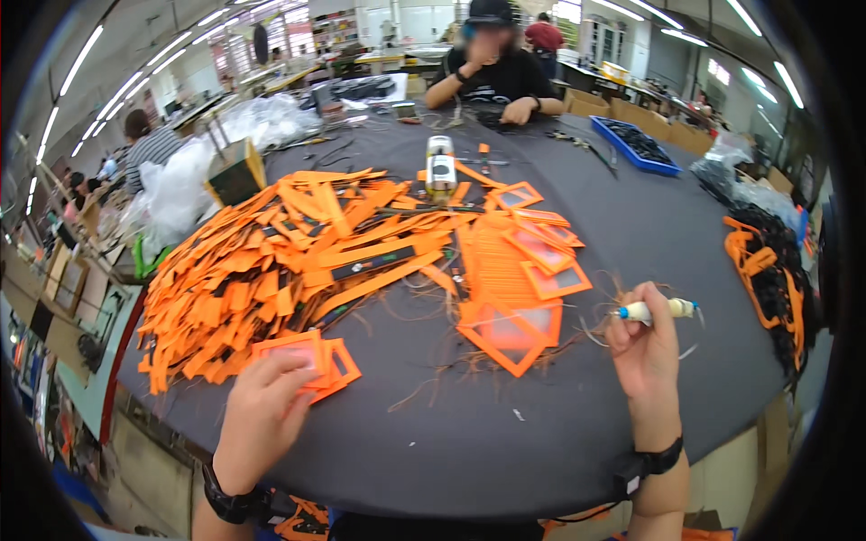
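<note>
My left hand [262, 410] is at the front left, its fingers closed on the edge of an orange-framed piece with a clear window [302, 347]. Another orange frame [343, 362] lies partly under it. At the right, my right hand [645, 352] grips a small cream-white cylindrical tool with blue ends [639, 312]; I cannot make out its exact kind. Thin loose threads [586, 334] trail beside that hand. Between my hands, a fanned stack of orange-framed window pieces [510, 298] rests on the dark cloth-covered table [433, 451].
A large heap of orange strips [244, 279] covers the left side. Beyond the stack stands a white bottle [440, 167]. A blue tray of black parts [636, 144] sits at the far right, black-and-orange straps [767, 279] at the right edge. A co-worker [494, 77] sits opposite.
</note>
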`<act>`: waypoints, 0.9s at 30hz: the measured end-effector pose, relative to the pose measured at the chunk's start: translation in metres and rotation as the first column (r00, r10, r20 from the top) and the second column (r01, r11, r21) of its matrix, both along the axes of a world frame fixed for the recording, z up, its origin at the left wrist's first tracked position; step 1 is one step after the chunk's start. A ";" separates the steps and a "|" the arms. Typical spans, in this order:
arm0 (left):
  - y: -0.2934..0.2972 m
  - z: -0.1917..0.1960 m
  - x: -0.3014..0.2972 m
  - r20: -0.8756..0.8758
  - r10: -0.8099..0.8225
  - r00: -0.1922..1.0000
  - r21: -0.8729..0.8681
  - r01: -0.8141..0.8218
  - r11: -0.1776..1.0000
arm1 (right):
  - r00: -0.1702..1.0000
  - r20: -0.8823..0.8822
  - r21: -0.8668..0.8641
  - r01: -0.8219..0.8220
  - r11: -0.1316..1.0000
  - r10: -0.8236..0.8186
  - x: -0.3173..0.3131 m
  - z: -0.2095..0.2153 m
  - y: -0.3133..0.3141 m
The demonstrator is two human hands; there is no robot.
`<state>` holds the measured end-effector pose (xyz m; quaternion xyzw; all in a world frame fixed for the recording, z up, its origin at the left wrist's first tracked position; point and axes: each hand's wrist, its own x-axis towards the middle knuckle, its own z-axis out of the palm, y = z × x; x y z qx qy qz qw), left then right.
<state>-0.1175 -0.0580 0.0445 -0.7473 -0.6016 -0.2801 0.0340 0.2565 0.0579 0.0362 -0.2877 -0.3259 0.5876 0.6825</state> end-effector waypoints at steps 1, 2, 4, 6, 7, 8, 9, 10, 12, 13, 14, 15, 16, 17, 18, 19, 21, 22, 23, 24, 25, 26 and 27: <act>0.010 0.008 0.015 0.049 -0.122 0.991 -0.058 0.125 0.990 | 1.000 -0.020 0.000 0.000 1.000 0.000 0.001 -0.002 0.003; 0.022 0.013 0.029 0.103 -0.237 0.966 -0.109 0.248 0.963 | 1.000 -0.019 -0.005 0.020 1.000 -0.021 0.003 -0.003 0.005; 0.063 0.011 0.058 0.117 -0.396 0.911 -0.137 0.410 0.902 | 0.996 -0.017 -0.017 0.083 0.996 -0.083 0.014 -0.004 0.006; 0.093 0.000 0.078 0.122 -0.448 0.886 -0.179 0.463 0.868 | 0.995 0.002 0.014 0.099 0.995 -0.099 0.020 -0.002 0.006; 0.109 -0.009 0.087 0.130 -0.440 0.888 -0.209 0.459 0.864 | 0.994 0.013 0.030 0.106 0.994 -0.107 0.022 -0.001 0.007; 0.119 -0.015 0.092 0.135 -0.426 0.895 -0.239 0.447 0.862 | 0.994 -0.004 0.031 0.105 0.994 -0.105 0.022 0.000 0.009; 0.125 -0.021 0.097 0.084 -0.412 0.907 -0.259 0.419 0.870 | 0.994 -0.019 0.030 0.106 0.994 -0.106 0.022 0.001 0.010; 0.131 -0.029 0.104 0.037 -0.406 0.913 -0.279 0.399 0.873 | 0.993 -0.031 0.024 0.117 0.993 -0.116 0.025 0.000 0.010; 0.134 -0.039 0.114 -0.031 -0.379 0.925 -0.257 0.359 0.897 | 0.991 -0.036 0.008 0.129 0.992 -0.129 0.027 0.001 0.009; 0.137 -0.040 0.117 -0.045 -0.334 0.941 -0.241 0.315 0.918 | 0.990 -0.040 -0.002 0.136 0.991 -0.136 0.028 0.001 0.008; 0.139 -0.041 0.119 -0.058 -0.289 0.956 -0.224 0.269 0.937 | 0.990 -0.038 0.000 0.136 0.991 -0.136 0.028 0.002 0.008; 0.141 -0.043 0.121 -0.068 -0.242 0.968 -0.207 0.223 0.953 | 0.990 -0.033 0.002 0.136 0.991 -0.136 0.027 0.004 0.008; 0.145 -0.045 0.119 -0.026 -0.237 0.971 -0.247 0.223 0.943 | 0.990 -0.027 0.004 0.136 0.991 -0.136 0.026 0.004 0.007; 0.146 -0.049 0.119 -0.005 -0.246 0.969 -0.213 0.239 0.947 | 0.990 -0.023 -0.006 0.140 0.990 -0.140 0.024 0.003 0.007; 0.147 -0.052 0.119 0.019 -0.253 0.967 -0.173 0.252 0.952 | 0.990 -0.015 -0.011 0.141 0.990 -0.141 0.022 0.003 0.007; 0.148 -0.054 0.119 0.043 -0.260 0.965 -0.133 0.264 0.955 | 0.990 -0.008 -0.016 0.141 0.990 -0.141 0.021 0.003 0.007; 0.152 -0.052 0.120 0.062 -0.236 0.970 -0.199 0.244 0.949 | 0.989 0.037 -0.009 0.142 0.990 -0.142 0.019 0.002 0.008; 0.155 -0.050 0.120 0.072 -0.225 0.972 -0.233 0.235 0.944 | 0.988 0.060 -0.007 0.144 0.990 -0.143 0.019 0.000 0.009; 0.156 -0.047 0.120 0.120 -0.213 0.970 -0.286 0.240 0.928 | 0.987 0.075 -0.014 0.142 0.990 -0.140 0.019 -0.001 0.009; 0.157 -0.043 0.117 0.164 -0.195 0.967 -0.337 0.241 0.910 | 0.987 0.086 -0.019 0.136 0.991 -0.134 0.019 -0.001 0.010; 0.158 -0.039 0.114 0.207 -0.175 0.963 -0.387 0.245 0.889 | 0.987 0.098 -0.024 0.129 0.991 -0.127 0.019 -0.002 0.011; 0.165 -0.042 0.105 0.264 -0.216 0.940 -0.404 0.312 0.860 | 0.987 0.106 -0.030 0.122 0.992 -0.118 0.018 -0.004 0.012; 0.163 -0.037 0.097 0.476 -0.102 0.873 -0.553 0.388 0.738 | 0.988 0.114 -0.036 0.113 0.993 -0.108 0.018 -0.006 0.013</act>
